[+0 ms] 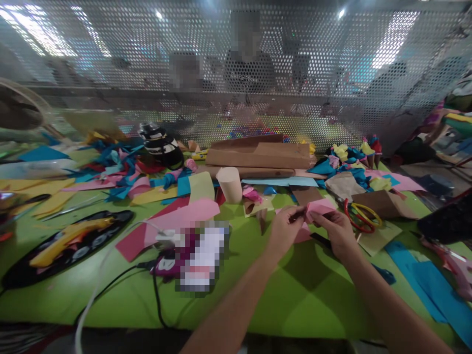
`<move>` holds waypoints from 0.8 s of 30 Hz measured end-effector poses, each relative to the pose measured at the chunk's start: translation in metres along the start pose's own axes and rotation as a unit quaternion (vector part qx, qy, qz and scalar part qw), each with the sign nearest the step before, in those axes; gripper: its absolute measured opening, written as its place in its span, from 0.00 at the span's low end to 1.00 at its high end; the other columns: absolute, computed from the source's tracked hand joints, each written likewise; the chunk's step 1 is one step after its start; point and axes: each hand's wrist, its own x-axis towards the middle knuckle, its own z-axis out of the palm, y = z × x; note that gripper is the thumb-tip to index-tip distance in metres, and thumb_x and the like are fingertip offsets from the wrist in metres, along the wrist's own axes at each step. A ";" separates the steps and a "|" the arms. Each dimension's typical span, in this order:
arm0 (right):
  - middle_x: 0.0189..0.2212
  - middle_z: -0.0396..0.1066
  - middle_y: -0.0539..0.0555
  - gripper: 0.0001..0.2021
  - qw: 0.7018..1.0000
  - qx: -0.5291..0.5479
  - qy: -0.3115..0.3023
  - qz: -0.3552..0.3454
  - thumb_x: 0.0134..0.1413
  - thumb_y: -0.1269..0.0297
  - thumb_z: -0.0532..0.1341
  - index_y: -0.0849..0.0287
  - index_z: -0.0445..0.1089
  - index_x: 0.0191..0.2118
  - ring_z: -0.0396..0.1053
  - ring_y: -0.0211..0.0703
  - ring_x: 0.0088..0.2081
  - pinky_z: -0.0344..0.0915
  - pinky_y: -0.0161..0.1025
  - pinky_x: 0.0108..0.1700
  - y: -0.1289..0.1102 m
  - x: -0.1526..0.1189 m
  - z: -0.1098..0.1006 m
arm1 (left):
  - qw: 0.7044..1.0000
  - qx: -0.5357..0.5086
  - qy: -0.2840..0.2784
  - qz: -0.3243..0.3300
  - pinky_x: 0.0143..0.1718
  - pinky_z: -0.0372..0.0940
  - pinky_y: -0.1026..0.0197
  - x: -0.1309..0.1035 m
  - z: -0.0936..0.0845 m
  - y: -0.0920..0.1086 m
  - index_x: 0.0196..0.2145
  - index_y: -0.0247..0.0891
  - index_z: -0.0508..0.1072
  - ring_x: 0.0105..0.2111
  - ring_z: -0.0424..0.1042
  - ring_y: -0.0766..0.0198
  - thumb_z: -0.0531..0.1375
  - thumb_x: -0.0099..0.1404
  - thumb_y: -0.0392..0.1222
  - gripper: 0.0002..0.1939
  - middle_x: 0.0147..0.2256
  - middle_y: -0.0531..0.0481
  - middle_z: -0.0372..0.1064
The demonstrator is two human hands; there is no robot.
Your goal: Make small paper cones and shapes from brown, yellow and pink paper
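Observation:
A piece of pink paper [321, 206] is held up above the green table [295, 305], right of centre. My left hand [285, 227] pinches its left edge, fingers closed. From the other side my right hand [337, 231] grips the same paper between thumb and fingers. More pink paper lies beneath, partly hidden by my hands. Just right of my right hand are scissors with red and yellow handles [368, 219], near a brown paper piece [387, 204]. Left of my hands stands a pale paper roll [230, 185], with a small pink crumpled piece [252, 194] beside it.
A phone [204, 258] and a purple power bank with cables [167, 263] lie left of my arms. Farther left is a black tray [121, 220]. Behind are a black bottle [161, 146], brown paper rolls [258, 156], coloured scraps and a perforated metal screen [206, 103]. Blue paper [438, 290] lies right.

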 end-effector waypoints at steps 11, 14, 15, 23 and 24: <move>0.36 0.81 0.57 0.18 1.000 -0.014 -0.009 -0.027 0.42 0.52 0.76 0.58 0.80 0.38 0.76 0.50 0.37 0.71 0.46 0.44 0.005 0.000 0.002 | 0.996 0.067 0.054 0.000 0.43 0.73 0.56 -0.005 0.007 -0.002 0.42 0.38 0.78 0.38 0.78 0.61 0.62 0.62 0.30 0.11 0.39 0.46 0.79; 0.36 0.81 0.57 0.19 0.999 -0.019 -0.009 -0.035 0.42 0.54 0.75 0.58 0.80 0.39 0.76 0.51 0.37 0.71 0.46 0.44 0.006 -0.001 0.004 | 0.994 0.081 0.066 0.003 0.41 0.73 0.57 -0.006 0.008 0.002 0.40 0.38 0.78 0.36 0.77 0.61 0.63 0.61 0.29 0.10 0.37 0.48 0.79; 0.36 0.81 0.56 0.18 0.999 -0.020 -0.014 -0.037 0.43 0.54 0.75 0.58 0.80 0.39 0.76 0.51 0.38 0.71 0.45 0.44 0.006 -0.001 0.005 | 0.994 0.088 0.070 0.004 0.40 0.72 0.58 -0.006 0.008 0.004 0.39 0.38 0.78 0.35 0.77 0.61 0.63 0.61 0.29 0.10 0.36 0.48 0.79; 0.29 0.78 0.54 0.15 0.999 -0.021 -0.029 -0.021 0.45 0.54 0.74 0.59 0.79 0.35 0.72 0.45 0.30 0.68 0.41 0.35 0.005 -0.002 0.004 | 0.990 0.114 0.076 0.026 0.39 0.72 0.59 -0.008 0.008 0.002 0.36 0.38 0.77 0.34 0.76 0.62 0.62 0.61 0.28 0.08 0.34 0.49 0.78; 0.28 0.78 0.54 0.15 0.999 -0.023 -0.029 -0.015 0.45 0.54 0.74 0.60 0.79 0.34 0.72 0.45 0.30 0.68 0.41 0.35 0.005 -0.001 0.003 | 0.992 0.102 0.070 0.025 0.39 0.72 0.59 -0.008 0.008 0.001 0.37 0.38 0.78 0.34 0.77 0.62 0.62 0.62 0.28 0.09 0.35 0.48 0.79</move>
